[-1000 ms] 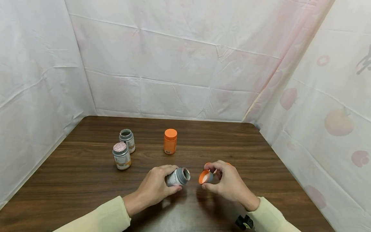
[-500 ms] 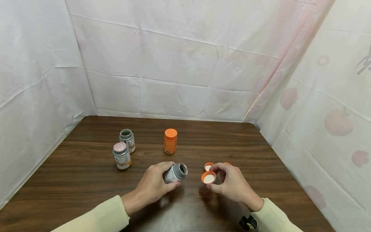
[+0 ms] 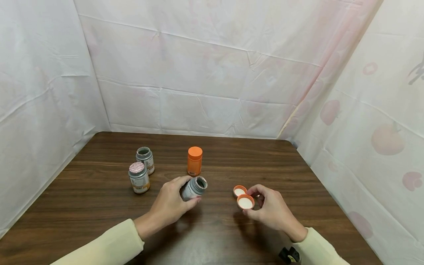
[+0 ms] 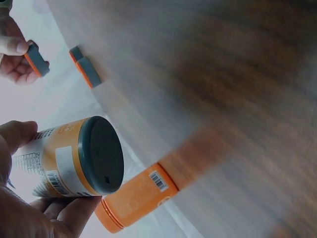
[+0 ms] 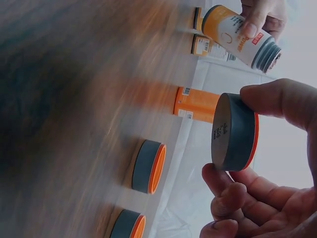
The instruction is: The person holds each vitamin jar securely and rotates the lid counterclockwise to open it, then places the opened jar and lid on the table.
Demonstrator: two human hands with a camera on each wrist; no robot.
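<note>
My left hand [image 3: 169, 204] grips a grey bottle [image 3: 193, 188] round its labelled side. It is tilted, with its uncapped mouth toward the upper right; the left wrist view shows its dark base [image 4: 103, 154]. Between thumb and fingers, my right hand [image 3: 273, 211] pinches a round grey cap [image 5: 235, 133] with an orange rim. The cap's white-lined inside [image 3: 245, 202] faces up in the head view. Just beyond it, another cap [image 3: 239, 190] lies on the table, inside up. The right wrist view also shows a further cap [image 5: 130, 225] on the table, hidden behind my right hand in the head view.
Two uncapped grey bottles stand at the left: one with a patterned seal [image 3: 139, 179] over its mouth, one with an open mouth [image 3: 145, 160] behind it. An orange capped bottle [image 3: 194, 162] stands at centre back. White sheeting [image 3: 205, 73] surrounds the dark wooden table [image 3: 99, 206].
My left hand has moved left and farther back with the bottle. My right hand has shifted right, turning the cap from sideways to inside up, and drawn apart from the bottle.
</note>
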